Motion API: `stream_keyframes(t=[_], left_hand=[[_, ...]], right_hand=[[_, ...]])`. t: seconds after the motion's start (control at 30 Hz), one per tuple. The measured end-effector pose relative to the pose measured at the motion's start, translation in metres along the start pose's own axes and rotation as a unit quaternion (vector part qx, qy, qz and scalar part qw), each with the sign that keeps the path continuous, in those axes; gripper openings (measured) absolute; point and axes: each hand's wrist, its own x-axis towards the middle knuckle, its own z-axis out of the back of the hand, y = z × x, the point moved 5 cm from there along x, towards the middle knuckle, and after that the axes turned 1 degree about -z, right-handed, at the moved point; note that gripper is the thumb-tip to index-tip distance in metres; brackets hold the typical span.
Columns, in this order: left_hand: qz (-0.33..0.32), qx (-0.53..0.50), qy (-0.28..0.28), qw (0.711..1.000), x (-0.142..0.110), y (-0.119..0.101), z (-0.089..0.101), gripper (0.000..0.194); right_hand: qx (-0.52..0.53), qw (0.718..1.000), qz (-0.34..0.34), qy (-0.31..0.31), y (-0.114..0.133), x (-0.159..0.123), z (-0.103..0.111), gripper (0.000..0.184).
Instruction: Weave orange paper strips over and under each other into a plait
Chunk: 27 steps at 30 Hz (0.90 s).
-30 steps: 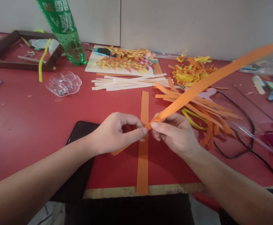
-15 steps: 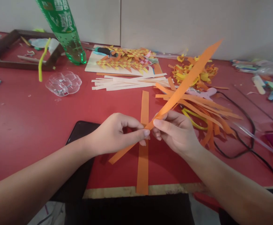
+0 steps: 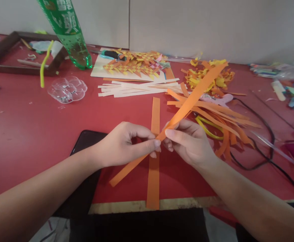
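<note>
Between my two hands runs an orange paper strip (image 3: 194, 95), pinched near its middle. My left hand (image 3: 129, 144) grips it between thumb and fingers, and its short tail slants down to the left. Close beside, my right hand (image 3: 189, 137) pinches the same strip, whose longer end rises to the upper right. Beneath both hands a second orange paper strip (image 3: 153, 181) lies upright in view on the red table, its near end at the table edge. My left hand hides its middle. Farther right rests a pile of orange strips (image 3: 222, 116).
A dark phone (image 3: 87, 144) lies under my left forearm. Behind are white strips (image 3: 136, 88), woven orange-yellow pieces (image 3: 134, 65), folded scraps (image 3: 207, 79), a clear flower-shaped tray (image 3: 67, 90), a green bottle (image 3: 70, 37) and a dark frame (image 3: 18, 69). A black cable (image 3: 273, 141) curves at right.
The held strip has slid down-left through my fingers: its lower tail shows longer, and its upper end has drawn in from the right. Both hands have stayed nearly in place.
</note>
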Motion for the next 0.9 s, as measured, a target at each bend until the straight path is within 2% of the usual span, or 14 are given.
stream_keyframes(t=[0.1, 0.23, 0.4, 0.63, 0.9], left_hand=[[0.011, 0.002, 0.012, 1.0, -0.0008, 0.0001, -0.0003, 0.029], [0.014, 0.011, 0.011, 1.0, 0.0001, 0.0004, -0.0008, 0.025], [-0.018, -0.006, 0.0, 1.0, 0.0013, -0.001, -0.0015, 0.017], [0.003, 0.047, 0.0, 0.999, -0.0011, 0.0004, -0.0009, 0.031], [0.001, 0.044, 0.008, 0.999, -0.0024, 0.0006, -0.0004, 0.03]], right_hand=[[-0.009, 1.0, -0.001, -0.004, -0.0001, 0.0004, 0.001, 0.024], [-0.01, 1.0, 0.007, 0.022, 0.0003, 0.001, -0.0019, 0.025], [-0.017, 0.999, 0.003, 0.041, -0.0008, 0.0, -0.0053, 0.023], [0.007, 1.0, -0.01, 0.011, 0.0002, 0.0002, -0.0032, 0.021], [-0.009, 1.0, -0.001, 0.0, 0.0001, 0.0005, -0.0015, 0.027]])
